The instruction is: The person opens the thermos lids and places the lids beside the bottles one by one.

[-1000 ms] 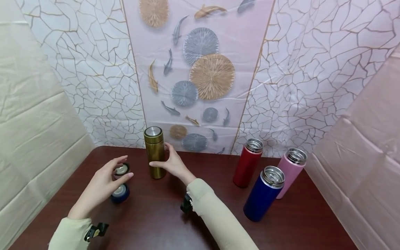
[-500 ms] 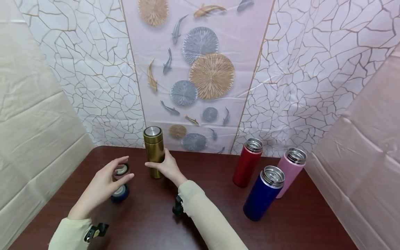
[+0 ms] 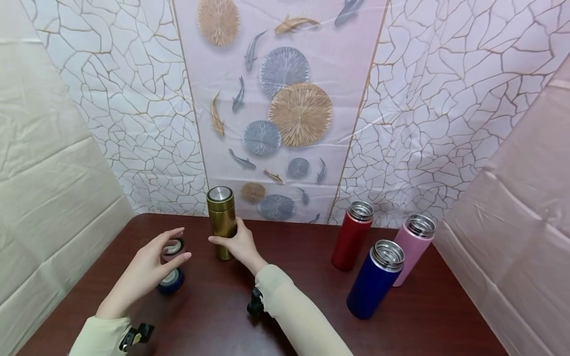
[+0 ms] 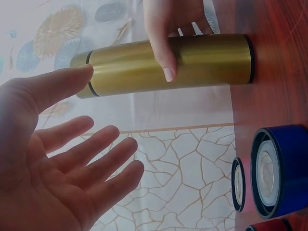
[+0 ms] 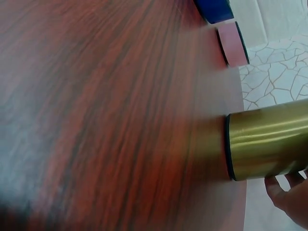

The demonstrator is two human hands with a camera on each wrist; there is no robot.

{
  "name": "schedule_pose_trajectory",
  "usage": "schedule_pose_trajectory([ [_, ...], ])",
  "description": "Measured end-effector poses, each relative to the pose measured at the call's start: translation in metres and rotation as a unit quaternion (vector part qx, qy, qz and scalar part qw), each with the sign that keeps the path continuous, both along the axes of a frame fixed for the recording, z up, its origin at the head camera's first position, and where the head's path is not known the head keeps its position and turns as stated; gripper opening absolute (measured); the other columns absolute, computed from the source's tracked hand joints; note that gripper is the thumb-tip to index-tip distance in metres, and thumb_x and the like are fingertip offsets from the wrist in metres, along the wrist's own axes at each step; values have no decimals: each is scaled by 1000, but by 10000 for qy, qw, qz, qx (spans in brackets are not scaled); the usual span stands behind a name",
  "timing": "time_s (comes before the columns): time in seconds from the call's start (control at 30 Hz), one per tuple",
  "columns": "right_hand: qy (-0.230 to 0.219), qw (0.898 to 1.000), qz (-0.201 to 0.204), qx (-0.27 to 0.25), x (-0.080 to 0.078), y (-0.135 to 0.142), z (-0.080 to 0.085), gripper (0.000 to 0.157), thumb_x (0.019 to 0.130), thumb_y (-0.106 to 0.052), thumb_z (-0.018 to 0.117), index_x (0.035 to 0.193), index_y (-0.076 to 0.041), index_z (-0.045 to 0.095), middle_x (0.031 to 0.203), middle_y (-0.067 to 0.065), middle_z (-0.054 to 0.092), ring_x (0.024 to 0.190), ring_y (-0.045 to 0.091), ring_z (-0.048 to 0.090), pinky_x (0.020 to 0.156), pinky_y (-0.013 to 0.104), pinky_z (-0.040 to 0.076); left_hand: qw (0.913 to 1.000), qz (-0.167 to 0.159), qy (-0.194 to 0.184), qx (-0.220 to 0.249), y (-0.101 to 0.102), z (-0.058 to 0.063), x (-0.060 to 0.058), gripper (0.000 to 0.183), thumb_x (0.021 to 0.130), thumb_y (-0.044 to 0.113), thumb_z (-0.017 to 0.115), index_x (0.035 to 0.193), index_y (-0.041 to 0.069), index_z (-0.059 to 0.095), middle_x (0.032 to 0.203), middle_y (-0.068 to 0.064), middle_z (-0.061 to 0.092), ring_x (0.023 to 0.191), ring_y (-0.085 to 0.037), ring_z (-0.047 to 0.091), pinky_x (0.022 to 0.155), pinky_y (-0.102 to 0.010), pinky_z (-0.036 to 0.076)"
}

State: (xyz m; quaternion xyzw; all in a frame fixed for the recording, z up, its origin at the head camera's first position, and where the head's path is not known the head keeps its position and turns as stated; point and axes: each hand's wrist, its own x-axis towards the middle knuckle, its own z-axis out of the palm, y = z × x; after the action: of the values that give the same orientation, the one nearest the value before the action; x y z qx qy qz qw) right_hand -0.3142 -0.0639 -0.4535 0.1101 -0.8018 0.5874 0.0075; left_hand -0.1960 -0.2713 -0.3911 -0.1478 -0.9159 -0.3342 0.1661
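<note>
A gold thermos flask (image 3: 221, 223) with its silver-topped lid on stands upright toward the back left of the table. My right hand (image 3: 240, 245) grips its body, thumb across the front and fingers round the far side. In the left wrist view, that thumb lies along the gold flask (image 4: 207, 60) below mid-height. My left hand (image 3: 144, 269) hovers to the left of the flask, fingers spread and holding nothing. Under it sit a pink lid (image 3: 179, 251) and a blue lid (image 3: 171, 286), partly covered by the hand. A red lid (image 4: 269, 225) peeks in at the left wrist view's lower edge.
Three lidless flasks stand on the right side of the brown table (image 3: 213, 311): a red flask (image 3: 351, 242), a blue flask (image 3: 371, 287) and a pink flask (image 3: 411, 247). A patterned cloth (image 3: 280, 123) hangs behind, with pale cloth walls on both sides.
My right hand has moved slightly left and closed round the gold flask. The left hand keeps its pose. The whole head view has shifted down a little.
</note>
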Motion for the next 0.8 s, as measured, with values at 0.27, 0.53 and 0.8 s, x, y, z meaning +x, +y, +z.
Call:
schedule_pose_trajectory([
  [0.27,216,9997,-74,-36,1,10,8,78,78,-45,86,142,-19,50,127,-1,63,113,18,62,97,42,50,10000,-51,75,7,1,0,0,61,92,30,76,143,8,51,133,-20,60,104,-35,68,84,-52,55],
  [0.53,456,9988,-162,42,5,22,21,70,78,-44,87,134,-19,53,120,-2,65,108,17,63,95,40,51,9999,-92,93,34,2,-3,0,60,92,30,76,142,7,52,131,-17,61,109,-37,66,86,-54,54],
  [0.8,549,9984,-141,49,32,42,28,71,76,-46,87,135,-25,55,118,-4,65,105,16,63,92,41,51,9998,-184,62,72,5,0,0,60,93,31,75,142,6,51,131,-19,60,111,-38,64,87,-53,54],
])
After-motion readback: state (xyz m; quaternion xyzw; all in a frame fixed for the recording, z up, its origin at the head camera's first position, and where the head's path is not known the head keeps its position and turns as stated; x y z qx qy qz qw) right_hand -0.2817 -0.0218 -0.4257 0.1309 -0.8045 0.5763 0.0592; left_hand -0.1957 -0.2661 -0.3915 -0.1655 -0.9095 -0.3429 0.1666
